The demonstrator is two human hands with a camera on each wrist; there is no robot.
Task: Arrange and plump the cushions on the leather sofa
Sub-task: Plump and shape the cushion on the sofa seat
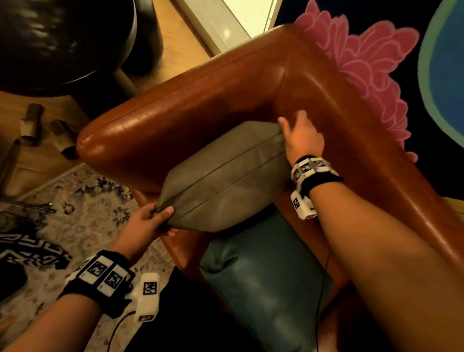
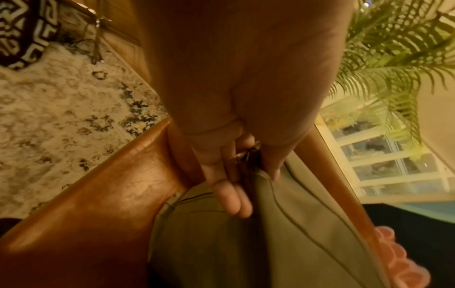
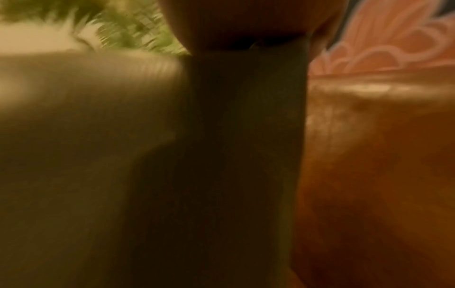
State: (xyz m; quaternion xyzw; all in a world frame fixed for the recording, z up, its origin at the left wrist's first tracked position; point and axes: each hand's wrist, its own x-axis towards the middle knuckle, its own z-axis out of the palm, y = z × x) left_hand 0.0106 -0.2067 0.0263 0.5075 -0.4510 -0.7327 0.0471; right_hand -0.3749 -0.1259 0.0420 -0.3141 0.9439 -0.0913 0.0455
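A grey-olive leather cushion (image 1: 225, 181) hangs tilted over the corner seat of the brown leather sofa (image 1: 202, 102). My left hand (image 1: 160, 218) pinches its near corner, thumb on top. In the left wrist view the fingers (image 2: 231, 194) curl under the cushion (image 2: 295, 233) at its seam. My right hand (image 1: 299, 133) holds the far corner against the sofa back, with its fingertips hidden behind the cushion. The right wrist view is blurred: cushion (image 3: 98, 136) on the left, sofa leather (image 3: 381, 155) on the right. A dark green cushion (image 1: 260, 283) lies on the seat below.
A black round stool (image 1: 59, 35) stands on the wooden floor left of the sofa arm, with cardboard tubes (image 1: 31, 121) nearby. A patterned rug (image 1: 77, 222) lies in front. A pink flower-shaped rug (image 1: 363, 62) lies behind the sofa back. A palm plant (image 2: 393, 58) stands by the window.
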